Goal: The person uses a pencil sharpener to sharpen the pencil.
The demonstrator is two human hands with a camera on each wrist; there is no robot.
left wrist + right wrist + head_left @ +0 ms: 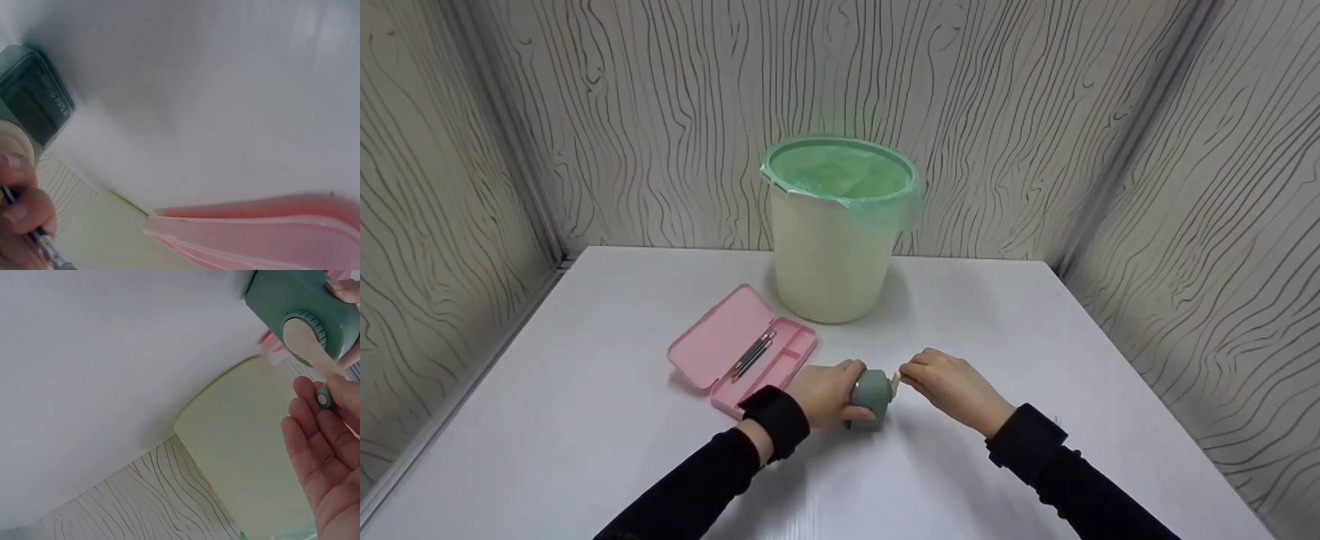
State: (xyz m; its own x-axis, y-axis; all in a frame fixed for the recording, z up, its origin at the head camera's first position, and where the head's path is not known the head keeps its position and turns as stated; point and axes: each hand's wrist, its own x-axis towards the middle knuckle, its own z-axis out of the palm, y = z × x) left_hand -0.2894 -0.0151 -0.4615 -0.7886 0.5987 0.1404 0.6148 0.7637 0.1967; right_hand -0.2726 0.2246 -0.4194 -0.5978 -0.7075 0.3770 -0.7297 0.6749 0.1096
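Note:
A green pencil sharpener point(872, 391) sits on the table in front of the pencil case. My left hand point(821, 391) grips its body, thumb on the near side and fingers over the far side. In the left wrist view, the curled fingers also hold a dark pencil point(49, 249) against the sharpener's round cream front; its tip is hidden. The sharpener's dark see-through drawer point(36, 101) shows there too. With thumb and fingertips my right hand point(956, 388) pinches the small green knob point(323, 397) at the end of the cream crank point(306, 343).
Left of the sharpener lies an open pink pencil case point(720, 337), with several dark pencils point(752, 357) inside. Behind stands a tall cream bin point(832, 255) lined with a green bag point(840, 169). Wood-patterned panels point(660, 120) enclose the white table point(607, 360) at the back and sides.

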